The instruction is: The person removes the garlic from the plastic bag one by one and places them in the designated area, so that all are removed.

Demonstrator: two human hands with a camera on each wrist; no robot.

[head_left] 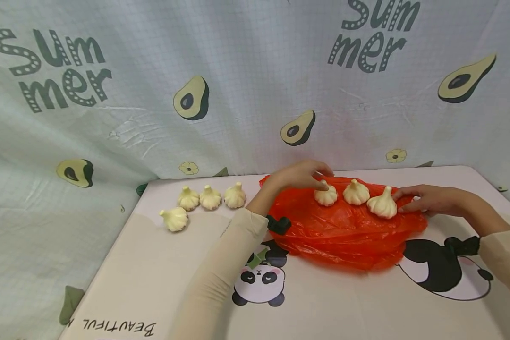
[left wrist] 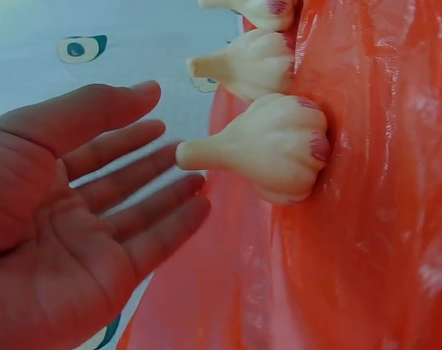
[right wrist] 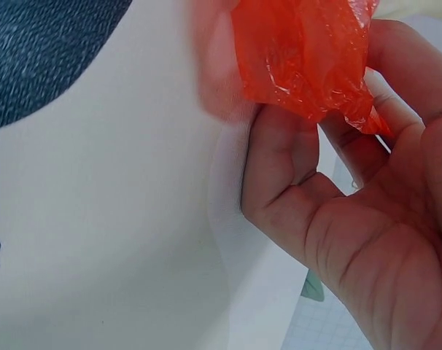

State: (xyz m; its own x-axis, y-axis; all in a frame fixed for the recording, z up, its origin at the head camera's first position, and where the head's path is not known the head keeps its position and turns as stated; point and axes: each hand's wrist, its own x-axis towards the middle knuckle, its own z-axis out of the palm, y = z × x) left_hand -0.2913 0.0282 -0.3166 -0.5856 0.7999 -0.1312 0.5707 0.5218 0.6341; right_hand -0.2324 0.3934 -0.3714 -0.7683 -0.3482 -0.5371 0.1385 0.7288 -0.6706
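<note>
Three garlic bulbs stand in a row on a crumpled red plastic bag (head_left: 340, 236). My left hand (head_left: 301, 175) is over the leftmost bulb (head_left: 325, 194). In the left wrist view, its fingers are spread, with the tips close by the stem of the nearest bulb (left wrist: 268, 149) and nothing held. The middle bulb (head_left: 356, 192) stands between the hands. My right hand (head_left: 433, 200) reaches in from the right, thumb and fingertips at the side of the rightmost bulb (head_left: 382, 204). In the right wrist view its curled fingers (right wrist: 279, 157) are partly hidden behind the bag; I cannot tell whether they grip.
Left of the bag, several more garlic bulbs (head_left: 210, 197) lie on the table, one of them (head_left: 175, 219) tipped on its side. The pale tabletop (head_left: 331, 302) carries printed panda figures. A curtain (head_left: 246, 52) with avocado prints hangs along the back edge.
</note>
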